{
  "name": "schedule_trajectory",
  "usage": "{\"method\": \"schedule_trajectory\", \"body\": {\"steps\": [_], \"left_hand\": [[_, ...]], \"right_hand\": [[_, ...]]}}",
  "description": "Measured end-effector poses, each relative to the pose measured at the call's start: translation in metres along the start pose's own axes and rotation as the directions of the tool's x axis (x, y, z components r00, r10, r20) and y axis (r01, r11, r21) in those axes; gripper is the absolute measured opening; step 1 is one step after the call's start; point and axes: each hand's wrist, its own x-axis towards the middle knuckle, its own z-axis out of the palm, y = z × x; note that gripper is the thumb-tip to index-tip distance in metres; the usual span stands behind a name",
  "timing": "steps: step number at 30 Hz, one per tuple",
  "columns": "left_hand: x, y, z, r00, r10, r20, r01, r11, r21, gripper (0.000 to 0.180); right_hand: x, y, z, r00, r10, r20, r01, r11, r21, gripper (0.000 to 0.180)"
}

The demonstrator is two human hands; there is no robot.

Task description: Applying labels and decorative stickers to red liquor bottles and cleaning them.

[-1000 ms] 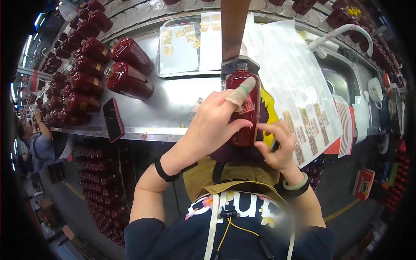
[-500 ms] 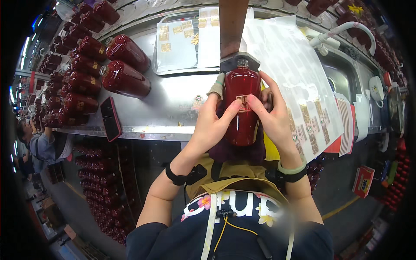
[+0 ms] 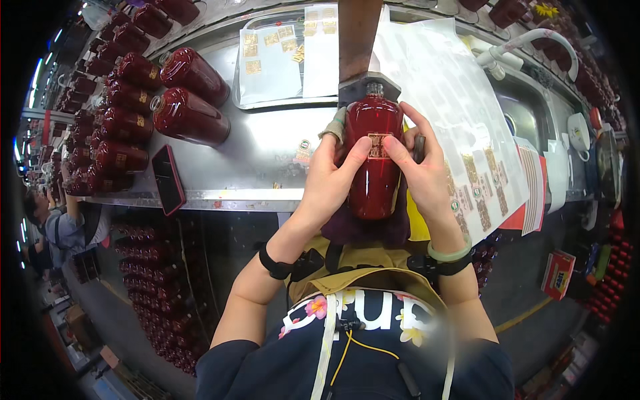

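Note:
Between my two hands lies a dark red glass bottle [image 3: 375,193], its neck pointing away from me. A small gold label [image 3: 379,146] sits on its front face. My left hand [image 3: 328,180] holds the bottle's left side, the thumb pressing at the label's left edge. A beige wrap [image 3: 335,125] covers one of its fingers. On the other side my right hand [image 3: 427,175] grips the bottle, its thumb at the label's right edge. The bottle's near end rests over a dark purple cloth [image 3: 363,232]. The fingers beneath the bottle are partly hidden.
Two red bottles [image 3: 191,117] lie left on the metal table [image 3: 260,147], near a phone [image 3: 168,180] and more bottles. Behind, a tray [image 3: 270,107] carries gold labels. Label sheets [image 3: 427,73] spread right beside a sink [image 3: 517,107]. A brown post [image 3: 357,40] stands ahead.
My thumbs have slid apart from the middle of the label to its two side edges, so more of the label shows. Both hands still hold the bottle.

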Motion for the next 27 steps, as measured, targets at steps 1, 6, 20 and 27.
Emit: {"method": "schedule_trajectory", "body": {"steps": [1,6,20,27], "left_hand": [[0.0005,-0.0003,-0.0003,1.000,0.001,-0.001,-0.001,1.000,-0.001,0.060],[0.0016,0.0023,-0.0043,0.997,-0.067,0.036,0.069,0.995,-0.076,0.061],[0.0025,0.0014,-0.0014,0.998,-0.058,0.022,0.059,0.997,-0.057,0.061],[0.0025,0.0034,-0.0041,0.995,-0.096,0.033,0.100,0.983,-0.151,0.060]], "right_hand": [[0.0007,0.0000,-0.0011,1.000,0.000,0.001,0.000,1.000,-0.001,0.062],[-0.0016,-0.0006,-0.0027,0.998,0.057,-0.009,-0.056,0.995,0.082,0.063],[-0.0034,0.0005,-0.0011,0.999,0.041,-0.010,-0.040,0.996,0.074,0.063],[-0.0027,0.0007,-0.0032,0.999,0.035,0.008,-0.035,0.996,0.084,0.065]]}}
